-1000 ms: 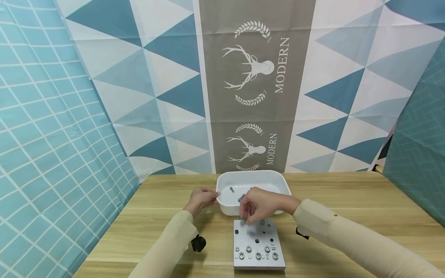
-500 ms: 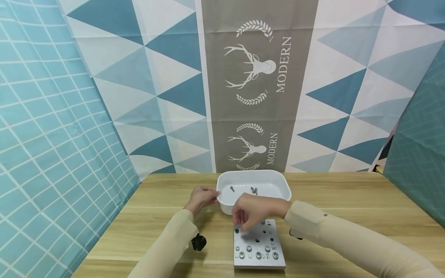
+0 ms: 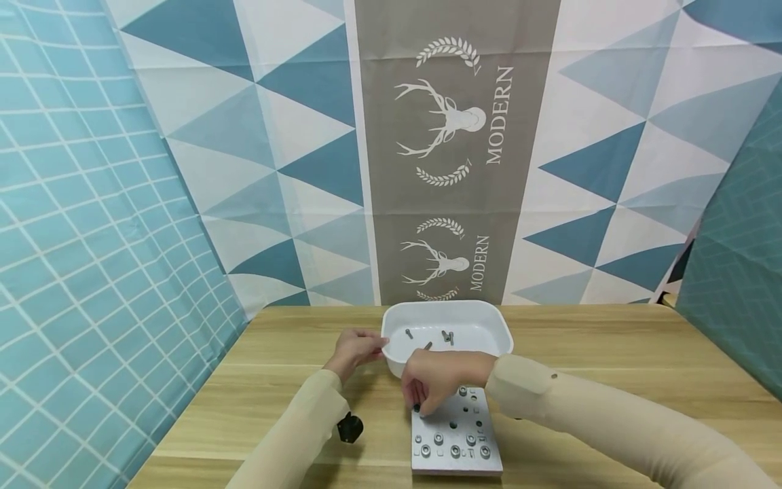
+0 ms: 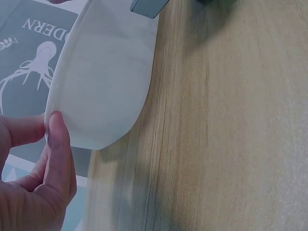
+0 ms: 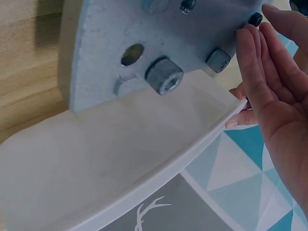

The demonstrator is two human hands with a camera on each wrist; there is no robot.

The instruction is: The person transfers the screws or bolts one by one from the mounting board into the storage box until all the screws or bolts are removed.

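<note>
My left hand (image 3: 357, 348) holds the left rim of a white plastic tray (image 3: 391, 360), thumb on one side and fingers on the other, as the left wrist view (image 4: 38, 168) shows. Before the tray lies a silver metal plate (image 3: 440, 462) set with several hex socket bolts (image 5: 164, 76). My right hand (image 3: 430, 380) is over the plate's far left corner. Between its thumb and fingertips it pinches a small dark bolt (image 5: 255, 19) standing at the plate's edge. Another socket bolt (image 5: 219, 60) stands in the plate close to the fingers. My right hand hides part of the plate's far edge.
Several loose bolts (image 3: 448, 337) lie in the tray. The wooden table (image 3: 611, 380) reaches back to a patterned cloth backdrop (image 3: 452, 170), with a blue checked cloth (image 3: 91, 204) on the left. Black wrist cameras are strapped under the sleeves.
My right hand has moved left and slightly nearer, from the plate's far edge to the dark bolt at its left corner, uncovering loose bolts in the tray. My left hand stays on the rim.
</note>
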